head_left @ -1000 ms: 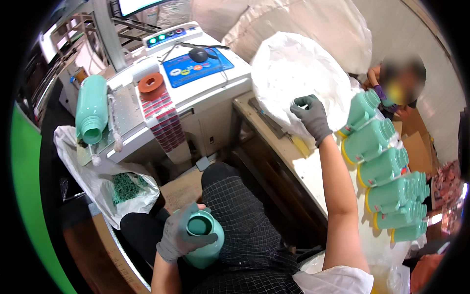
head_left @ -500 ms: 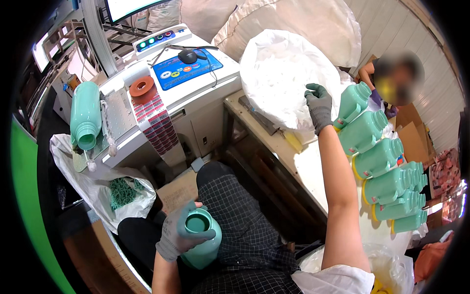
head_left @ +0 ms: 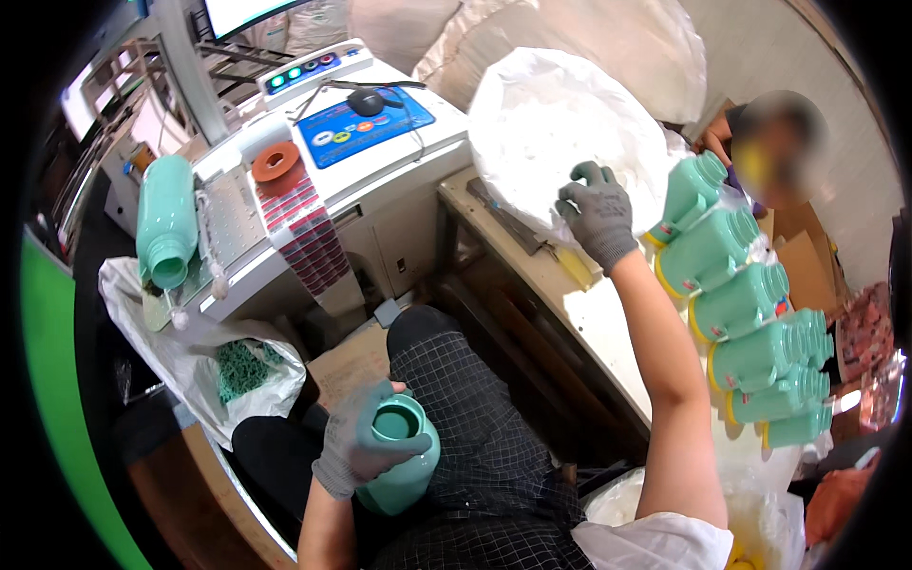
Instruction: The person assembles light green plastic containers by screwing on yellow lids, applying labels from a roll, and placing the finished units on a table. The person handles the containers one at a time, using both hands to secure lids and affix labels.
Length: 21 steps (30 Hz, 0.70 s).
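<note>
My left hand [head_left: 366,439], in a grey-green glove, is wrapped round the neck of a mint-green plastic bottle [head_left: 407,480]. The bottle rests upright, slightly tilted, on my lap, its round mouth uncapped. Over the near side of a white plastic bag [head_left: 513,95] is my right hand [head_left: 600,211], gloved too. Its fingers are bent inward; whatever they pinch, if anything, blends with the pale background. Small white pieces [head_left: 560,133], too indistinct to name, lie in the bag.
Several mint-green bottles [head_left: 750,299] with yellow bases line the right-hand table. Another bottle [head_left: 168,214] lies on the machine at left, near a brown tape roll [head_left: 277,169]. A sack of green scraps [head_left: 242,372] stands below. A person [head_left: 774,152] is at far right.
My right hand has shifted left and slightly toward me over the bag, its fingers turning. The left hand and its bottle have moved slightly right. Overall, the view has shifted a little.
</note>
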Each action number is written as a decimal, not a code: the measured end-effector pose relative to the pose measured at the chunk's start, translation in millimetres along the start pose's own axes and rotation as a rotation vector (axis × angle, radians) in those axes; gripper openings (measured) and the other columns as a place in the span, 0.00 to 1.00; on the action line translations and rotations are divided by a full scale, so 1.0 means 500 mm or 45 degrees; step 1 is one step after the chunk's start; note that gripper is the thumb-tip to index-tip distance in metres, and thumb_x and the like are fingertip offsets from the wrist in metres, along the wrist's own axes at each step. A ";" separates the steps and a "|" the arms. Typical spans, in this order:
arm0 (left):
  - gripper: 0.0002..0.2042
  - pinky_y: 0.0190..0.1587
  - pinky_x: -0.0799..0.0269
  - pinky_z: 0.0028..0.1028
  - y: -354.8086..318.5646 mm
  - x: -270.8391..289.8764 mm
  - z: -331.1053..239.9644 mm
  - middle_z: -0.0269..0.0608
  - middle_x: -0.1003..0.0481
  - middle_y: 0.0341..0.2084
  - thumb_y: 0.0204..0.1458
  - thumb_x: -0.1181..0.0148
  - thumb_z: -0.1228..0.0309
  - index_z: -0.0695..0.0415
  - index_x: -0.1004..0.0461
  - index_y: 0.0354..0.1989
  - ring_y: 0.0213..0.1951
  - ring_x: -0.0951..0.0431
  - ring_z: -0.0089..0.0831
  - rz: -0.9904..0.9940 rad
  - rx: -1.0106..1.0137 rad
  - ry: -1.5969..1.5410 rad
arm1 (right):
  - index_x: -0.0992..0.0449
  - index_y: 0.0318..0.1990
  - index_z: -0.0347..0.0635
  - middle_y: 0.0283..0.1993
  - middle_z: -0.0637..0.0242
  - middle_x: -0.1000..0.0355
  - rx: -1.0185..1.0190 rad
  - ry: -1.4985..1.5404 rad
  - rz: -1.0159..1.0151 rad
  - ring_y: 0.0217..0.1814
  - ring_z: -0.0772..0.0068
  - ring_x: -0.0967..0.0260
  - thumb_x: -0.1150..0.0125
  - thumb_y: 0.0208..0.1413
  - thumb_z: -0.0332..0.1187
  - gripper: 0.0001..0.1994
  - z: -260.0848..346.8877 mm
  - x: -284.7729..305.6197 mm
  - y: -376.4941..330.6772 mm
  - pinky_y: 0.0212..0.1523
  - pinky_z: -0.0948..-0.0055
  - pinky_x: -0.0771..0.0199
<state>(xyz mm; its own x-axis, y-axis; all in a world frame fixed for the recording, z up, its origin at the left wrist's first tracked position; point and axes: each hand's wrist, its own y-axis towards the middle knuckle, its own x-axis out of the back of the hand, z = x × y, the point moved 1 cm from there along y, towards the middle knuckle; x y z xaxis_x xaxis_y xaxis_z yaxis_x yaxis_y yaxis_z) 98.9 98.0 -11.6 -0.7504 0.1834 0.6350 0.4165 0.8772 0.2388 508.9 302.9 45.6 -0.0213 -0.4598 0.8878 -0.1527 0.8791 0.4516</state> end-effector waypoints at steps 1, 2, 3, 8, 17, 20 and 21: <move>0.36 0.53 0.21 0.39 0.004 0.006 -0.003 0.44 0.19 0.45 0.37 0.14 0.59 0.60 0.23 0.56 0.48 0.17 0.43 -0.041 -0.026 0.026 | 0.14 0.38 0.51 0.53 0.67 0.26 -0.027 0.050 -0.026 0.58 0.57 0.28 0.27 0.53 0.37 0.06 0.000 0.001 0.001 0.53 0.57 0.24; 0.36 0.52 0.22 0.40 0.008 0.010 -0.006 0.44 0.19 0.45 0.36 0.14 0.59 0.60 0.22 0.55 0.48 0.18 0.44 -0.066 -0.043 0.048 | 0.16 0.40 0.49 0.51 0.67 0.25 -0.029 0.042 -0.107 0.55 0.57 0.26 0.28 0.55 0.37 0.07 0.004 -0.001 -0.009 0.51 0.56 0.24; 0.36 0.52 0.23 0.41 0.008 0.013 -0.007 0.44 0.19 0.45 0.36 0.14 0.60 0.61 0.22 0.55 0.48 0.19 0.45 -0.091 -0.060 0.069 | 0.16 0.41 0.48 0.49 0.66 0.24 -0.018 0.116 -0.135 0.53 0.57 0.25 0.28 0.55 0.37 0.08 0.015 -0.006 -0.015 0.51 0.57 0.24; 0.52 0.50 0.22 0.41 -0.007 0.014 -0.013 0.48 0.25 0.48 0.35 0.14 0.58 0.67 0.36 0.69 0.45 0.21 0.45 -0.236 0.138 0.140 | 0.19 0.44 0.40 0.39 0.56 0.21 -0.167 1.121 0.102 0.41 0.56 0.21 0.32 0.63 0.32 0.07 0.201 0.036 -0.096 0.46 0.62 0.21; 0.18 0.45 0.19 0.38 -0.040 0.069 -0.030 0.37 0.22 0.42 0.41 0.21 0.56 0.51 0.15 0.39 0.48 0.20 0.41 -0.036 0.018 0.365 | 0.18 0.43 0.41 0.47 0.61 0.22 0.732 1.512 0.172 0.48 0.54 0.22 0.23 0.50 0.40 0.17 0.478 0.089 -0.290 0.51 0.57 0.20; 0.17 0.41 0.24 0.38 -0.051 0.081 -0.026 0.37 0.25 0.36 0.42 0.21 0.55 0.53 0.20 0.27 0.41 0.24 0.42 -0.080 -0.019 0.300 | 0.18 0.46 0.40 0.52 0.60 0.23 0.830 1.509 0.209 0.54 0.52 0.23 0.22 0.48 0.44 0.22 0.491 0.113 -0.294 0.58 0.54 0.22; 0.18 0.40 0.25 0.38 -0.053 0.082 -0.024 0.37 0.25 0.34 0.42 0.21 0.54 0.53 0.21 0.25 0.40 0.25 0.42 -0.080 -0.025 0.293 | 0.19 0.47 0.40 0.53 0.60 0.23 0.860 1.491 0.243 0.57 0.51 0.24 0.22 0.48 0.45 0.24 0.492 0.119 -0.294 0.60 0.53 0.23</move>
<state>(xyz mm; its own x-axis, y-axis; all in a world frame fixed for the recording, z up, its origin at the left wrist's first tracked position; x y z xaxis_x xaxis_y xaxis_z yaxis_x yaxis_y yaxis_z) 63.1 77.0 16.7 -0.6394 0.0211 0.7686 0.3845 0.8744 0.2959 287.0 115.0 10.3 0.6943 0.3328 0.6381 -0.6978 0.5284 0.4836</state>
